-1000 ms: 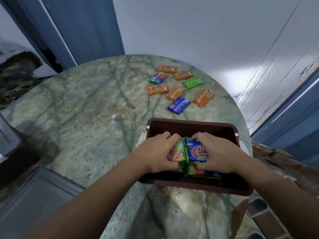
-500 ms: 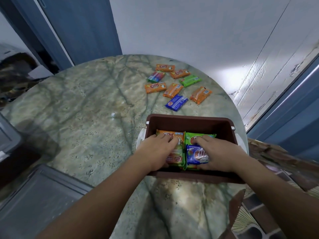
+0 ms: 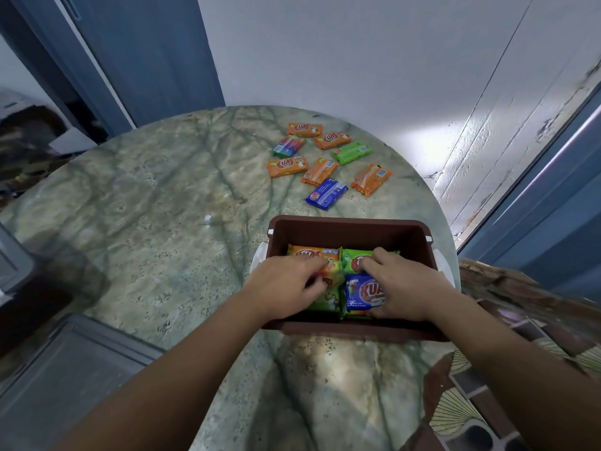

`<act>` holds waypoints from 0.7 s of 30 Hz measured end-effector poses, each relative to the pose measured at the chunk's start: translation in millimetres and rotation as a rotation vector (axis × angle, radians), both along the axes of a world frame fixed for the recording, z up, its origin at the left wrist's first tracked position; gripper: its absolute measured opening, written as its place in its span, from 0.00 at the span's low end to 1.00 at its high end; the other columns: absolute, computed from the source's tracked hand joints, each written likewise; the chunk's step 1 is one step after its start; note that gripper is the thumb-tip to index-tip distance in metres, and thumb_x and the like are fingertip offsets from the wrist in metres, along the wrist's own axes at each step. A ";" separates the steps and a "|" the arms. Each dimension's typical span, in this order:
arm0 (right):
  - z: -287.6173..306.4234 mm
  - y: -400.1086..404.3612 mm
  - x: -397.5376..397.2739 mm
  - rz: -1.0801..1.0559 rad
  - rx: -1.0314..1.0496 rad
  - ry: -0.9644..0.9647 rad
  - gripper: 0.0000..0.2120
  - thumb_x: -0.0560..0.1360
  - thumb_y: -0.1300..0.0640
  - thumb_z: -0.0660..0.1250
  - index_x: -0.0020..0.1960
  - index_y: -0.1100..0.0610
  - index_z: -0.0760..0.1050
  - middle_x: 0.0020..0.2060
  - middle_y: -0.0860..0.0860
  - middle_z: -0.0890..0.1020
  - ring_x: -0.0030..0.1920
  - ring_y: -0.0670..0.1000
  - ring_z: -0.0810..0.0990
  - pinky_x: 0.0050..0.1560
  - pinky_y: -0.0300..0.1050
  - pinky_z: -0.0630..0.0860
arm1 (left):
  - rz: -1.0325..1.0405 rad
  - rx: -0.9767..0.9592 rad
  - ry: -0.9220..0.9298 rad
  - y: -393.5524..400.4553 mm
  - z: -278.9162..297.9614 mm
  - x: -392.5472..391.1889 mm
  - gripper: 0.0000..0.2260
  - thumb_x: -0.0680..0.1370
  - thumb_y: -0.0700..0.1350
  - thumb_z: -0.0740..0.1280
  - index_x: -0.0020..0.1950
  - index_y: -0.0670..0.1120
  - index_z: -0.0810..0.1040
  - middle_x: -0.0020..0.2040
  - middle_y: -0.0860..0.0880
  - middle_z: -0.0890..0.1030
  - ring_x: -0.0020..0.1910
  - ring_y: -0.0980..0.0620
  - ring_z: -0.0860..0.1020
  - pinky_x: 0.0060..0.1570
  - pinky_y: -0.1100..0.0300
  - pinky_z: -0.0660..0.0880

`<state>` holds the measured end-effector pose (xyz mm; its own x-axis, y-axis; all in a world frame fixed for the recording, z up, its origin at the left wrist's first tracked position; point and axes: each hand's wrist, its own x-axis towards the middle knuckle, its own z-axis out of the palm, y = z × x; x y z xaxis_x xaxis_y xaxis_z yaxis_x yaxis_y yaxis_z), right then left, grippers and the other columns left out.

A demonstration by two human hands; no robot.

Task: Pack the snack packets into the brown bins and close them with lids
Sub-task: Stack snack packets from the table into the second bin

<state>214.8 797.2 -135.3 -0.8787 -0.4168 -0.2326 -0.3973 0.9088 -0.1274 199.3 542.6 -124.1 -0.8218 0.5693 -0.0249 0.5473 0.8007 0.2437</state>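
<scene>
Blue "KUA" packet (image 3: 363, 292) under right hand (image 3: 405, 288) in brown bin (image 3: 344, 227)

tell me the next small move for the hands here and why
Probably let go and reach the right hand for the blue packet, nearest loose one. Both hands, left hand too, are in the brown bin on packets already lying flat, while eight wait on the table.
</scene>
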 end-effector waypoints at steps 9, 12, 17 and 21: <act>1.9 -0.1 -0.2 0.025 0.021 -0.013 0.42 0.66 0.32 0.75 0.72 0.45 0.61 0.65 0.47 0.69 0.64 0.49 0.70 0.60 0.46 0.75 | -0.078 -0.100 0.008 1.5 -7.1 -10.6 0.17 0.85 0.54 0.55 0.72 0.55 0.72 0.62 0.51 0.79 0.60 0.48 0.76 0.58 0.53 0.73; 0.7 -0.4 -0.9 0.045 0.039 -0.017 0.40 0.66 0.32 0.75 0.71 0.45 0.64 0.64 0.47 0.70 0.65 0.50 0.72 0.59 0.46 0.76 | -0.084 -0.075 0.002 1.8 -8.6 -12.7 0.17 0.85 0.55 0.56 0.73 0.56 0.72 0.63 0.52 0.75 0.62 0.50 0.73 0.59 0.54 0.70; -0.4 -0.5 -1.7 0.058 0.042 -0.021 0.39 0.66 0.33 0.76 0.70 0.46 0.65 0.64 0.46 0.71 0.64 0.51 0.72 0.58 0.47 0.75 | -0.101 -0.062 -0.001 0.9 -8.4 -11.2 0.17 0.78 0.65 0.64 0.59 0.56 0.73 0.54 0.55 0.76 0.54 0.53 0.75 0.49 0.54 0.72; 0.4 -2.1 -1.9 0.056 0.035 -0.026 0.40 0.66 0.33 0.76 0.71 0.46 0.65 0.65 0.46 0.71 0.65 0.51 0.72 0.57 0.47 0.75 | -0.087 -0.003 -0.052 3.1 -0.1 -9.2 0.12 0.77 0.60 0.68 0.47 0.56 0.67 0.47 0.56 0.73 0.47 0.52 0.75 0.44 0.51 0.74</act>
<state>212.9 795.1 -134.9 -0.8480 -0.4561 -0.2698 -0.4443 0.8895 -0.1070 190.1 545.7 -124.2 -0.7668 0.6382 -0.0684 0.6012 0.7515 0.2716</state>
